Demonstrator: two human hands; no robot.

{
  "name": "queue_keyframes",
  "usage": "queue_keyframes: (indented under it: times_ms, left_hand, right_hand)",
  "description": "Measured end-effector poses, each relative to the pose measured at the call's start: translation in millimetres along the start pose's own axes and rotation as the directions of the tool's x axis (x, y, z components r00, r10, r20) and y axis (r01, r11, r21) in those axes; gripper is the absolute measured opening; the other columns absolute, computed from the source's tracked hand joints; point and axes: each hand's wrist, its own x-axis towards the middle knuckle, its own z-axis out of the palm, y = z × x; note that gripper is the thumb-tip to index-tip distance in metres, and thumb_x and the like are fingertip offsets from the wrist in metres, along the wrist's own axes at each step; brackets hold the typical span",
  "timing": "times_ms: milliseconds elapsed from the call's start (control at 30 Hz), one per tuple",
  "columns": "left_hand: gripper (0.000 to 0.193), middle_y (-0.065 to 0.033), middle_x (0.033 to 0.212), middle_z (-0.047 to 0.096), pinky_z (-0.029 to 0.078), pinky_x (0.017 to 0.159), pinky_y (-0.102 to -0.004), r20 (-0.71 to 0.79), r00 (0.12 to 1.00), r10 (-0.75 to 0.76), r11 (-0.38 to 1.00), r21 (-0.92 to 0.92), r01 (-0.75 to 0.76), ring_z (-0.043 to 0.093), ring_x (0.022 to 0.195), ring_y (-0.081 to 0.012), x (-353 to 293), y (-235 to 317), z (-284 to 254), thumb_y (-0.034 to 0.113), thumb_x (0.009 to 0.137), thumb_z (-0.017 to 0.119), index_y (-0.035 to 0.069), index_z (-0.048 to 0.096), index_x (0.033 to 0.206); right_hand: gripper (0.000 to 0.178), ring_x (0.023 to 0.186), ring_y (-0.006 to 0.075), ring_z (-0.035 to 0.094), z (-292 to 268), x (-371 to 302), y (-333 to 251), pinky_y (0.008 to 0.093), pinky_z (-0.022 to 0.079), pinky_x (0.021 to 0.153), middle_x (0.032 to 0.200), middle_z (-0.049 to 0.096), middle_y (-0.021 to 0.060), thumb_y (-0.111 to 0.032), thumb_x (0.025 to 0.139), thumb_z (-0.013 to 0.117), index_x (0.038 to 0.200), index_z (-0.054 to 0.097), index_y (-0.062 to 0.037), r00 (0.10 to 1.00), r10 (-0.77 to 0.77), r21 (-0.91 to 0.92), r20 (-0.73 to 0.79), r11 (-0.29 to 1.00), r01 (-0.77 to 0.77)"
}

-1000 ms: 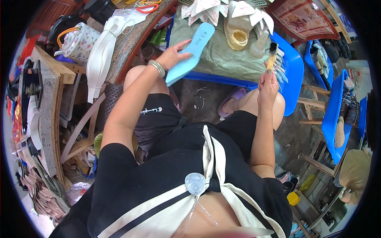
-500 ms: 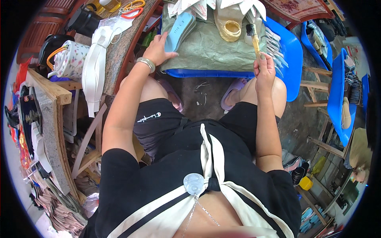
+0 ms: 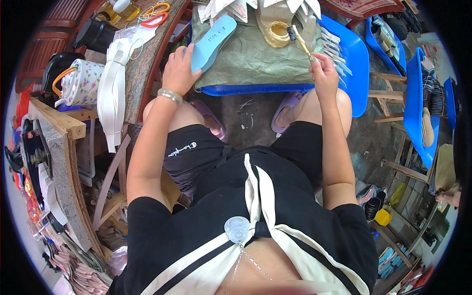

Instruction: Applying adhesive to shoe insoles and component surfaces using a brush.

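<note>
My left hand [image 3: 179, 71] is closed on the heel end of a light blue insole [image 3: 214, 41], thumb at the near edge and fingers along the left side. More insoles seem to lie beneath it, mostly hidden. Between the fingers and thumb of my right hand [image 3: 325, 74] is a glue brush [image 3: 304, 46], its dark bristles up and its handle coated yellowish. The bristles hover just right of a glue pot [image 3: 277, 42] with a crusted yellow rim. Beyond the hands, white pointed pieces [image 3: 237, 10] lie fanned out.
A greenish sheet [image 3: 246, 71] covers the work surface above a blue tray [image 3: 354, 69]. Small pale pieces [image 3: 334, 49] line its right side. At left, a stone-topped table [image 3: 147, 54] bears scissors [image 3: 155, 20], white strips [image 3: 114, 93] and a flowered pot [image 3: 83, 81]. Blue bins [image 3: 415, 108] stand at right.
My left hand has closed on the insole, which now lies tilted with its top face showing more. My right hand has brought the brush left and down, closer to the glue pot.
</note>
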Motion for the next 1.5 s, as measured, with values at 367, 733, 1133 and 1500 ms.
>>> queue_keyframes:
  times_ms: [367,733,1133,1500]
  left_hand:
    - [0.035,-0.0156,0.117,0.056,0.054,0.077,-0.0331,0.493,0.849,0.19,-0.142,-0.842,0.521,0.062,0.1,-0.0258,-44,87,-10,0.011,0.091,0.049,0.0,0.04,0.123]
    - [0.03,-0.0179,0.109,0.059,0.057,0.069,-0.0307,0.624,0.776,0.088,-0.524,-0.634,0.569,0.065,0.091,-0.0287,-51,105,30,0.011,0.094,0.046,-0.003,0.044,0.121]
    - [0.022,-0.0114,0.103,0.063,0.051,0.061,-0.0198,0.708,0.682,-0.182,-0.457,-0.675,0.578,0.066,0.084,-0.0157,-84,92,18,0.008,0.093,0.043,0.0,0.05,0.113]
    - [0.02,-0.0086,0.099,0.064,0.051,0.061,-0.0185,0.714,0.664,-0.221,-0.524,-0.661,0.537,0.065,0.082,-0.0136,-93,84,30,0.011,0.093,0.048,0.001,0.054,0.11]
  right_hand:
    - [0.018,0.074,0.0307,0.065,21,93,-31,0.0414,0.052,0.065,0.076,0.066,0.0129,-0.027,0.08,0.057,0.084,0.069,-0.0143,0.859,-0.291,-0.774,0.42,0.38,0.507]
    - [0.018,0.075,0.0307,0.065,36,102,-36,0.0423,0.052,0.069,0.077,0.067,0.0126,-0.025,0.078,0.056,0.081,0.069,-0.0134,0.867,-0.156,-0.798,0.474,0.339,0.498]
    - [0.011,0.071,0.0273,0.065,7,19,-2,0.0359,0.052,0.061,0.078,0.065,0.0094,-0.021,0.081,0.063,0.083,0.067,-0.0105,0.864,-0.367,-0.766,0.345,0.422,0.485]
    - [0.009,0.07,0.0195,0.064,37,-88,-20,0.0288,0.049,0.062,0.075,0.065,0.008,-0.007,0.077,0.067,0.086,0.069,-0.0052,0.864,-0.222,-0.223,0.451,0.91,0.35]
